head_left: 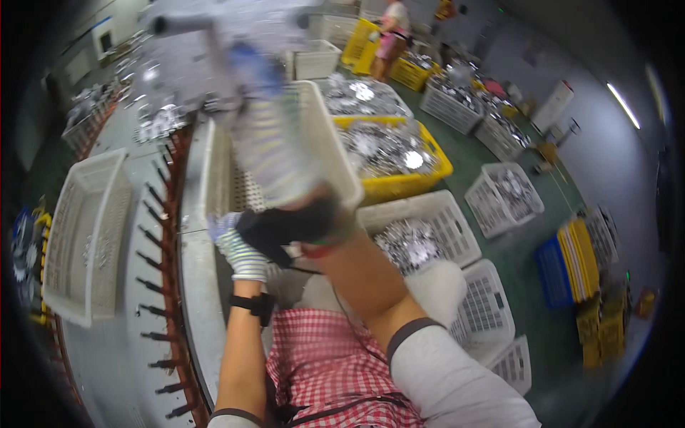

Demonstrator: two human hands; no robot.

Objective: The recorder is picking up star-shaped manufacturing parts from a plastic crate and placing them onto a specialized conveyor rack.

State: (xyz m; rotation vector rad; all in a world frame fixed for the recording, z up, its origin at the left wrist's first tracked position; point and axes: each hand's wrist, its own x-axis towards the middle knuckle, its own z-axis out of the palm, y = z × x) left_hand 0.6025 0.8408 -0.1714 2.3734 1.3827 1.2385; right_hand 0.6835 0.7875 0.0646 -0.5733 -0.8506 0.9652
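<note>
White crate (314, 135) stands straight ahead of you on the grey surface (196, 285), its slatted wall facing you, and both your hands are at it. Nearest you, your checked red apron (321, 364) fills the lower middle, with your two forearms rising out of it. Your left hand (239, 246), in a striped glove with a black strap at the wrist, sits low at the crate's near edge, just beside the wrist of your other arm; its fingers are curled, but whether that grip is clenched on the crate or merely resting there you cannot tell from this view. Your right hand (275, 153) reaches up higher, gloved too (heavily blurred), lying across the crate's wall; the grip's state is lost in the blur.

To your left, past a red rack of black pegs (160, 285), another empty white crate (85, 235) lies on the surface. To your right, on the green floor, white baskets (421, 232) hold shiny metal parts, and a yellow crate (396, 153) behind them is heaped with the same. Farther right, more white baskets (503, 196) and a stack of blue and yellow trays (571, 260) stand apart. At the far end a person (391, 32) stands among yellow crates.
</note>
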